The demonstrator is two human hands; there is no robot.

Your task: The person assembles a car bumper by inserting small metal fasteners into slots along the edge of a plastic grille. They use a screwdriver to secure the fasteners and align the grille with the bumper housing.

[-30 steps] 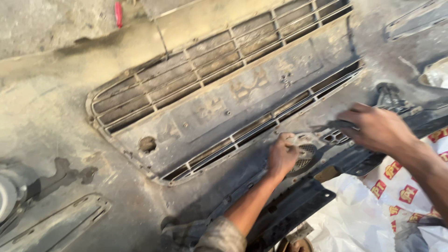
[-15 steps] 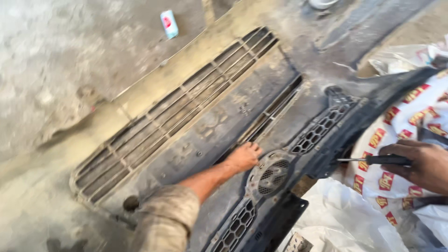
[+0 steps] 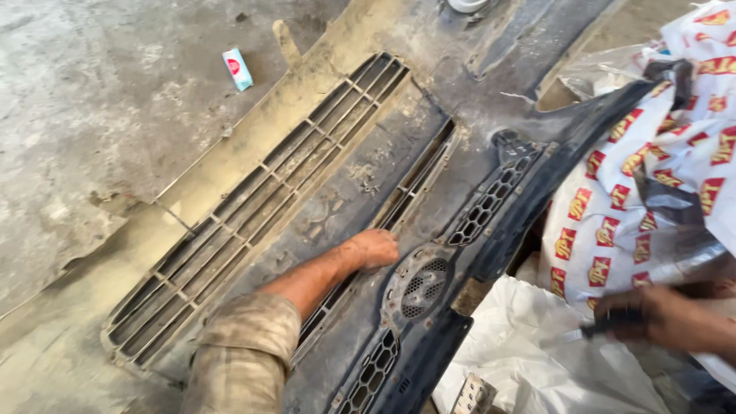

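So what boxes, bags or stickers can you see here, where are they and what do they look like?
Small packet: lying on the grey floor at upper left, beyond the dusty car bumper; a little rectangle, light blue and white with a red patch.
Printed sack: at right, draped beside the bumper's black grille; crumpled white with rows of red-and-yellow labels.
Plain white bag: lower right, below the printed sack; wrinkled, no markings visible.
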